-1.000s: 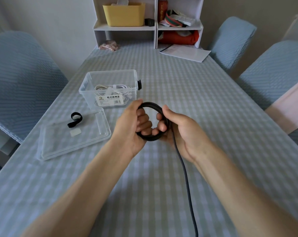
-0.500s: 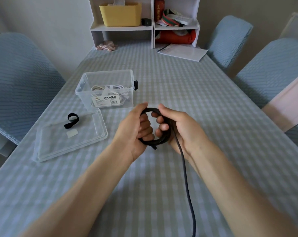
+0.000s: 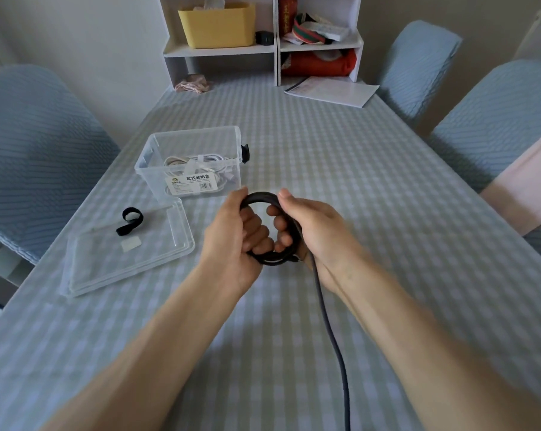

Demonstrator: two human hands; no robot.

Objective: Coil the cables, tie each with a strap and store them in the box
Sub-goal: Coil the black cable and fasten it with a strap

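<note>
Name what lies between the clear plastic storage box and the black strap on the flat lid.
In the head view, only bare checked tablecloth and the clear lid's far rim lie between the clear plastic storage box and the black strap.

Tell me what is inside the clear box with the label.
Inside the clear box lies a coiled white cable with a white strap across it. The label on the front wall covers the lower part of the coil, so anything beneath it cannot be seen.

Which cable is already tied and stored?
The white cable inside the clear box, strapped. The black cable is half-coiled in both hands, its tail trailing.
</note>
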